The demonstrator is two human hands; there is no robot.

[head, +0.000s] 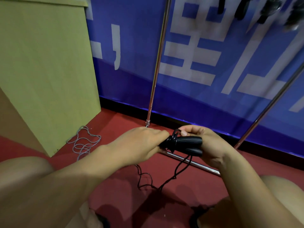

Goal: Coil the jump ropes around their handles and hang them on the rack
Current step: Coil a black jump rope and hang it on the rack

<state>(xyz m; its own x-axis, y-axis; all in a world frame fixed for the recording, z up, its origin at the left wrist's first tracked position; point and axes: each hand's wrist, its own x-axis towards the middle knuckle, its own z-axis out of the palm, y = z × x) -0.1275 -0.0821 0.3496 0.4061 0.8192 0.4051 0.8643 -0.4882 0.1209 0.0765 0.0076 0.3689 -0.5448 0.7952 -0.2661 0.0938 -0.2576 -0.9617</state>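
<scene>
Both hands meet over the floor, low in the head view, holding one black jump rope. Right hand [204, 145] is curled round the two black handles [189, 145], which lie side by side and point to the right, thumb pressed on top near their left ends. Left hand [144, 142] is closed over the left ends of the handles, where a few turns of black rope [172, 139] are wound around them; its fingertips are hidden, so the exact pinch cannot be made out. From under the handles, between the hands, the loose rest of the black cord [179, 168] drops to the red floor [115, 122] and lies in loops below the left wrist.

Left of the left hand, a grey jump rope [83, 143] lies in a loose tangle on the floor, beside a tall cardboard box [49, 71]. Beyond both hands stand the shiny metal poles of the rack [158, 60], with a low bar running just behind the right hand. Dark coiled ropes [243, 9], blurred, hang at the top right. A blue banner [205, 46] with white characters covers the wall behind.
</scene>
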